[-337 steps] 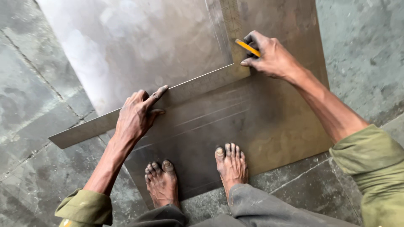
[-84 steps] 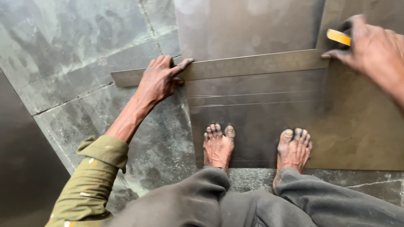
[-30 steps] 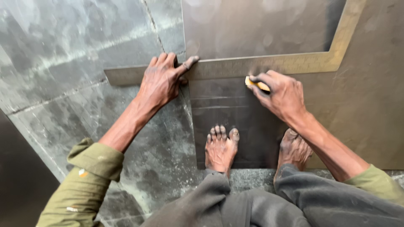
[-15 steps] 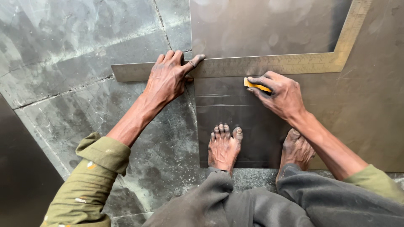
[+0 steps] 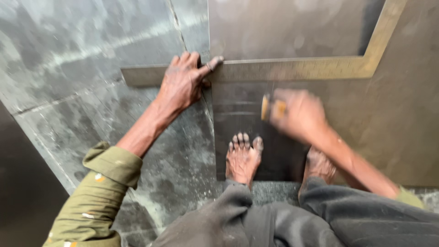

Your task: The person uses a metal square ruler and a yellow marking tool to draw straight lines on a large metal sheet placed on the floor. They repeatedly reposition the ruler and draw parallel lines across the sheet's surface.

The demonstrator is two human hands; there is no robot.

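A large metal L-shaped square (image 5: pixel 292 69) lies across a grey metal sheet (image 5: pixel 393 119) on the floor. My left hand (image 5: pixel 183 82) presses flat on the square's long arm at the sheet's left edge, fingers spread. My right hand (image 5: pixel 297 112), blurred by motion, grips a small yellow marking tool (image 5: pixel 270 108) just below the square's edge, over the sheet. My two bare feet (image 5: pixel 242 158) stand on the sheet's near part.
Grey stone floor slabs (image 5: pixel 82 68) with seams lie to the left of the sheet. A dark surface (image 5: pixel 23 192) fills the lower left corner. My grey trousers (image 5: pixel 292 219) cover the bottom of the view.
My right hand with the yellow tool has moved down and away from the square's edge, toward me. My left hand stays pressed on the square.
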